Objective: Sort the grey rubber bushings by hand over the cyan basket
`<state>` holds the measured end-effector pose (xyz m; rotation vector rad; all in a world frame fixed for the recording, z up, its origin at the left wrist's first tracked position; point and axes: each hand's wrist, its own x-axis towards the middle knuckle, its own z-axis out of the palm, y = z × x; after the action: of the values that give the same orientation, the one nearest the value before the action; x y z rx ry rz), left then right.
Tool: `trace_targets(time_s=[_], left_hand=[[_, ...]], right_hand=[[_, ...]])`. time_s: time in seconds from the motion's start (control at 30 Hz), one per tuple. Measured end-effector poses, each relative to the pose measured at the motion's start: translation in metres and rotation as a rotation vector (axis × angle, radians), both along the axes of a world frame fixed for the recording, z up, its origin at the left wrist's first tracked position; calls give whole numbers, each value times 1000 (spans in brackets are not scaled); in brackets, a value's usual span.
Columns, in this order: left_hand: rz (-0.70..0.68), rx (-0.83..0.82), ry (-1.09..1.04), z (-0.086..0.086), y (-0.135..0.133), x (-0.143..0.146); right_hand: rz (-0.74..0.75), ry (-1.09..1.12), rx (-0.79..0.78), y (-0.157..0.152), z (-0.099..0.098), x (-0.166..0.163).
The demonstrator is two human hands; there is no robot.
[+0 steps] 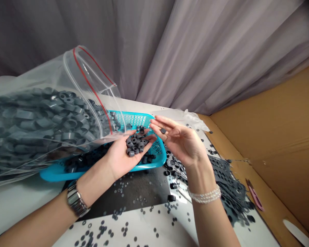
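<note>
My left hand (118, 154) is cupped palm up over the basket, with a heap of small dark grey plastic rings (136, 143) in it. Beside it, my right hand (182, 140) has its fingers stretched out and its palm turned toward the left. One single grey plastic piece (163, 130) lies against its fingers; whether it is gripped I cannot tell. A blue plastic basket (141, 168) below holds more dark rings. The mouth of a large clear zip bag (74, 65), filled with the same rings, reaches over the basket next to my left hand.
Small dark discs (103, 230) lie scattered over the white table and a black mat (134, 192). On the right are a pile of punched dark sheets (229, 185), pink-handled scissors or cutters (256, 197) and a cardboard wall (278, 113). A grey curtain (154, 51) hangs behind.
</note>
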<state>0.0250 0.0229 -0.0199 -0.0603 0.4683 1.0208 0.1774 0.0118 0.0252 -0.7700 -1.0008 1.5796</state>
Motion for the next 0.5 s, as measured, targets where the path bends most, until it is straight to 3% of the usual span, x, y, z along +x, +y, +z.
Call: trace_targets(time_s=[0.2,0.5], left_hand=[[-21,-31,-11,-1,0,-1],[-37,-17,-22,-2,1,-2]], right_hand=[[32,86,-50,3,-2,3],[37,25,-32,3,-5,3]])
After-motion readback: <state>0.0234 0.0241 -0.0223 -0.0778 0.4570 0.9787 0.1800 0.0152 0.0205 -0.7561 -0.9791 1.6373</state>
